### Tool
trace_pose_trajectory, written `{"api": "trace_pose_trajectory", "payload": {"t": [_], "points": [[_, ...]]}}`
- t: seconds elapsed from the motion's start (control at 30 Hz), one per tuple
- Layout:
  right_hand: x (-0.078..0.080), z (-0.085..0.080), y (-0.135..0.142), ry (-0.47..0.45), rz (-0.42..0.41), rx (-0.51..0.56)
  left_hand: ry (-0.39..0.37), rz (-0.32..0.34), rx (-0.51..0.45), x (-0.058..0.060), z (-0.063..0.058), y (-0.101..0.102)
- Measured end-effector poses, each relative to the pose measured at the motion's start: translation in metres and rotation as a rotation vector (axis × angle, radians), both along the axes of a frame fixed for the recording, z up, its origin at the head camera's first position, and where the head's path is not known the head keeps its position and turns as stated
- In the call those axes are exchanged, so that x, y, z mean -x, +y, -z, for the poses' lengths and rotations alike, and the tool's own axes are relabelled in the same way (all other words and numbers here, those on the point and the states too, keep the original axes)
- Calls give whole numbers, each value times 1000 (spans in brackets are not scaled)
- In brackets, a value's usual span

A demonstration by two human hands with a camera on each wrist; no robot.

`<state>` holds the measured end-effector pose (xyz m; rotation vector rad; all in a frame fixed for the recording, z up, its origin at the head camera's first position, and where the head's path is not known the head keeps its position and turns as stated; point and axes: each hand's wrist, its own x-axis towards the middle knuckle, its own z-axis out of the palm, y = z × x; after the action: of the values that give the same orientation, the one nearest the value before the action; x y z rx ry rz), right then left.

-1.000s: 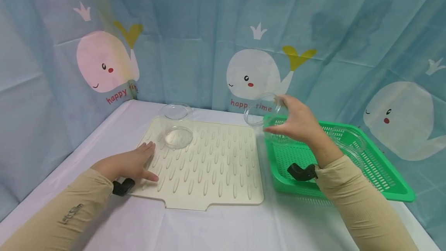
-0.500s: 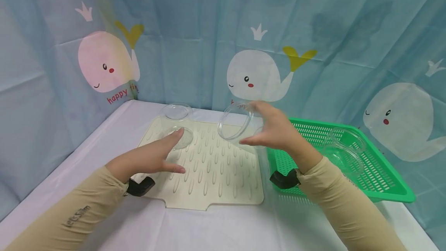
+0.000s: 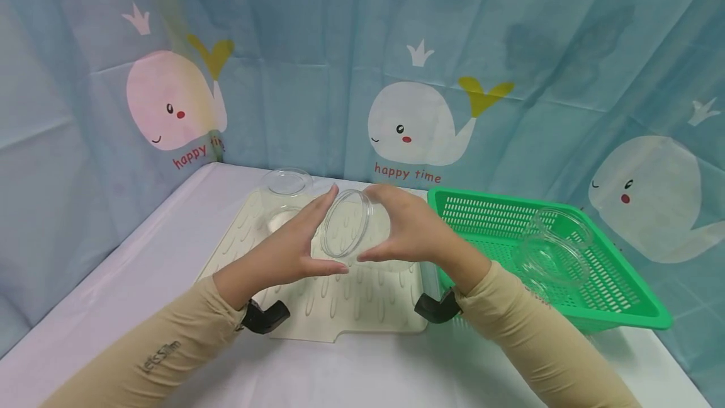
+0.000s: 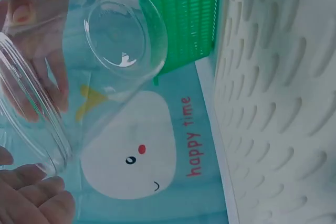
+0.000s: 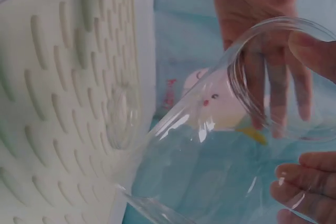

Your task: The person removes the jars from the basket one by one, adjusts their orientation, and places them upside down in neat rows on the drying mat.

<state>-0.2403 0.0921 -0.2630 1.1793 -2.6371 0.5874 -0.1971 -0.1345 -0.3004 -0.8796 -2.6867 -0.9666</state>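
Note:
A clear plastic jar (image 3: 347, 224) is tilted on its side above the cream ridged mat (image 3: 362, 301), its round rim facing left. My right hand (image 3: 416, 228) holds its wall between thumb and fingers; the right wrist view shows these fingers (image 5: 307, 187) through the plastic. My left hand (image 3: 277, 254) is beside the rim, thumb and fingers spread apart. In the left wrist view its fingertips (image 4: 44, 187) lie close to the rim; whether they touch it I cannot tell. Another clear jar (image 3: 287, 182) stands upright on the mat's back left, partly hidden by my left hand.
A green perforated basket (image 3: 634, 282) stands at the right, with clear jars (image 3: 555, 260) lying in it. The mat lies on a white-covered table (image 3: 362, 373). Behind hangs a blue curtain (image 3: 317, 112) printed with whales.
The right hand has carried the jar left from over the basket to above the mat. The left hand has moved from the mat's left side rightward and up to the jar's rim.

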Motion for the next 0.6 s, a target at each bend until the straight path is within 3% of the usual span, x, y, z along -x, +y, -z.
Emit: {"api": "trace_pose_trajectory", "payload": {"t": [0.2,0.43,0.6], "points": [[-3,3,-3,-20,-41,-51,51,10,-47,1,2,5],[-3,6,1,-75,-70,-109,34,10,-150,2,12,8],[0,8,12,-135,-17,-82,27,-31,-186,3,17,8]]}}
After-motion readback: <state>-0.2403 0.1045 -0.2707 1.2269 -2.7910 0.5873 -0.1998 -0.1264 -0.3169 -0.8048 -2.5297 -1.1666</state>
